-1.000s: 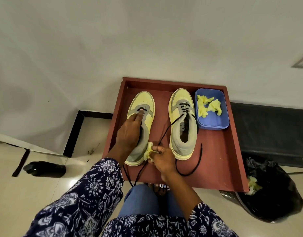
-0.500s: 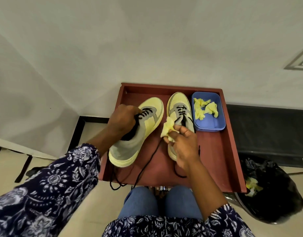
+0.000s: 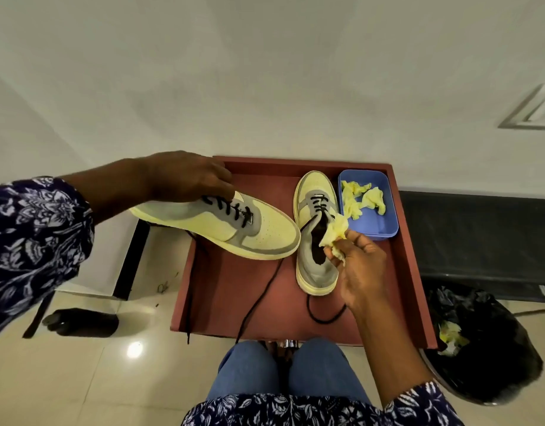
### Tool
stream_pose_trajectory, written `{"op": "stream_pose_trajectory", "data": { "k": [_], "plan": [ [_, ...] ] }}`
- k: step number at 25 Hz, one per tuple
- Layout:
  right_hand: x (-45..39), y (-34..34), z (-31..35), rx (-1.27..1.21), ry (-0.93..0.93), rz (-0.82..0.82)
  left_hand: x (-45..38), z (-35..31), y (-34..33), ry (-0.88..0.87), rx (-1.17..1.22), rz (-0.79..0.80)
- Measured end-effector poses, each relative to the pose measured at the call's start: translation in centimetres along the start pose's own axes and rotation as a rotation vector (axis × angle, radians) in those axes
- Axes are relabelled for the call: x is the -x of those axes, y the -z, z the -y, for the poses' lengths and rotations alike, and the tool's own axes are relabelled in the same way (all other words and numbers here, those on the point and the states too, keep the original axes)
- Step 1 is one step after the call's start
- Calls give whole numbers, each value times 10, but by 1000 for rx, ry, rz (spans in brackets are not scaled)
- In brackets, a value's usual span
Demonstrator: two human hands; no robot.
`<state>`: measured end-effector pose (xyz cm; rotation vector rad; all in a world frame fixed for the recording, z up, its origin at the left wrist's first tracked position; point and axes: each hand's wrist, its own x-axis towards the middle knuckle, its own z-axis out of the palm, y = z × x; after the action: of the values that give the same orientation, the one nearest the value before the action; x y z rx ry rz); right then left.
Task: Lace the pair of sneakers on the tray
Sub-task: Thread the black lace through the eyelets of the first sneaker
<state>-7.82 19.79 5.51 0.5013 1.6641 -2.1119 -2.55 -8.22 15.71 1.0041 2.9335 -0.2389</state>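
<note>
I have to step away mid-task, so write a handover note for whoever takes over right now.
Left hand grips the lifted sneaker at its collar, held above the tray's left side, toe pointing right; its loose lace ends hang down past the tray's near edge.
Right hand pinches a yellow paper wad over the second sneaker, which stands in the tray.
More wads lie in the blue tub.
Done: the lower eyelets of both shoes are laced.
Left: upper eyelets, both shoes; drop the wad.

Navy floral sleeves (image 3: 34, 241) (blue jeans (image 3: 289, 370))
</note>
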Motion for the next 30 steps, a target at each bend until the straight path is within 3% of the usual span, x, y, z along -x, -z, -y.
{"op": "stream_pose_trajectory", "data": {
  "k": [6, 15, 20, 25, 30],
  "plan": [
    [12, -4, -21, 28, 39, -68, -28, 7, -19, -217, -13, 123],
    [34, -14, -48, 175, 30, -5, -63, 1, -78, 43, 15, 471],
    [32, -10, -61, 243, 11, 3, -69, -10, -90, -151, -22, 131],
    [36, -14, -70, 278, -11, 38, -72, -19, -99, -219, 47, 174],
    [42, -16, -76, 324, -23, 90, -70, -16, -107, -27, 112, 186]
  ]
}}
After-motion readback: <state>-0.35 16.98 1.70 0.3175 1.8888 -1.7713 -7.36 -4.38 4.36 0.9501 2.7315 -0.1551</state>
